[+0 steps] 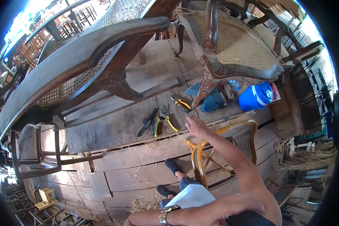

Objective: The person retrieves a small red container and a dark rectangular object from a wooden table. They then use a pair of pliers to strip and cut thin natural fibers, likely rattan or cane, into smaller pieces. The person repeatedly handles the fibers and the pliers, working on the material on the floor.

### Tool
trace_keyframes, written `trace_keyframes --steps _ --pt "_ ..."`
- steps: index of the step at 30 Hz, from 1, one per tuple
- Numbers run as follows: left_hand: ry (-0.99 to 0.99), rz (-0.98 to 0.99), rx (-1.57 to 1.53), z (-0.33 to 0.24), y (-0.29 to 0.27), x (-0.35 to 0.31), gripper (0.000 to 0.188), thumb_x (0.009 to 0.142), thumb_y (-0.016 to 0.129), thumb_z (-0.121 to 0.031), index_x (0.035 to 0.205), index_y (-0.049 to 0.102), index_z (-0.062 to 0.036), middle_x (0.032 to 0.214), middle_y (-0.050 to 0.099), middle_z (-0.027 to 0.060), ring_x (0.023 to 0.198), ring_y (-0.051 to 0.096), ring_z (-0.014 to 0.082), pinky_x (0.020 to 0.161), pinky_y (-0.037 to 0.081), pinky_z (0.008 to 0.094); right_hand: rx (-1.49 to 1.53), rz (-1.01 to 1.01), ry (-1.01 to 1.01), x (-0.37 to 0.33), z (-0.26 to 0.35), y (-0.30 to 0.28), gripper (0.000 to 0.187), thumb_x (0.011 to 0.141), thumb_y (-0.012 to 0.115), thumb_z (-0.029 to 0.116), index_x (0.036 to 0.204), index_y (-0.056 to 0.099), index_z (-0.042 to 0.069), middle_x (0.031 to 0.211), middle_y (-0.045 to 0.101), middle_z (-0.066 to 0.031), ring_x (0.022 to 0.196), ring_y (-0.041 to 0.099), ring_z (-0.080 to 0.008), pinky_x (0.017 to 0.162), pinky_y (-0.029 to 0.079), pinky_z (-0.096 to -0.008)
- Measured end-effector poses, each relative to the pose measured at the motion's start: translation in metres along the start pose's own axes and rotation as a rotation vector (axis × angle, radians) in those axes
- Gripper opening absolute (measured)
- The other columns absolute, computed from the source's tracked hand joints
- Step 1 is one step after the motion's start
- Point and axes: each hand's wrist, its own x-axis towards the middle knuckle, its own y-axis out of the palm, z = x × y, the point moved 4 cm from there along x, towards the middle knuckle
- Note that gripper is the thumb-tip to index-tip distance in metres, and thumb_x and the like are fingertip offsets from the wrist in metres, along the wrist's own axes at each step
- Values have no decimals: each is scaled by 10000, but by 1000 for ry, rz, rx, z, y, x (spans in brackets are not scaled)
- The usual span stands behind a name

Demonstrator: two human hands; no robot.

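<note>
My right hand [196,127] reaches out over the front edge of the wooden bench [105,130], fingers curled together; whatever they may hold is too small to make out. Thin cane strands [181,135] lie just left of it. Close by are pliers with yellow-green handles [162,119], pliers with orange handles [182,104] and a black slim tool [148,122]. My left hand [233,208], with a watch [168,215] on its wrist, crosses low in front of my body. Its fingers are blurred and partly hidden. A rattan-framed chair [205,165] stands below my right forearm.
A long cane-backed wooden chair [90,56] fills the upper left. Another carved chair with a woven cane seat [241,45] rests on the bench. Beside it are a blue jug [254,97] and blue cloth [213,101]. Loose fibre [145,203] litters the plank floor [139,177].
</note>
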Motion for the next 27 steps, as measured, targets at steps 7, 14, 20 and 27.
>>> trace_keyframes --steps 7,14,20,27 --pt "-53 150 103 -1 -13 45 418 802 763 -356 978 618 -5 938 617 166 912 589 354 744 455 413 -137 -77 -119 22 10 -25 344 869 631 201 1116 504 -3 1070 527 -213 1016 560 -359 863 483 -453" --pt "-52 39 -78 30 -4 53 236 903 652 -239 819 650 -18 846 667 159 754 630 331 654 471 404 64 64 -185 2 39 -28 271 872 627 183 1075 543 24 1054 537 -164 1005 556 -342 869 475 -433" --pt "-104 63 -302 16 -13 63 245 931 626 -256 872 678 -24 853 676 154 782 644 292 690 488 390 163 -14 -210 -20 61 -35 258 861 634 156 1072 549 33 1108 530 -177 1091 518 -362 930 447 -451" --pt "-536 337 -260 79 -51 -12 234 970 585 -259 925 586 -30 862 622 77 790 609 191 703 492 325 43 -12 -152 11 47 -6 381 874 619 192 1170 493 -14 1228 461 -266 1134 484 -413 961 417 -496"
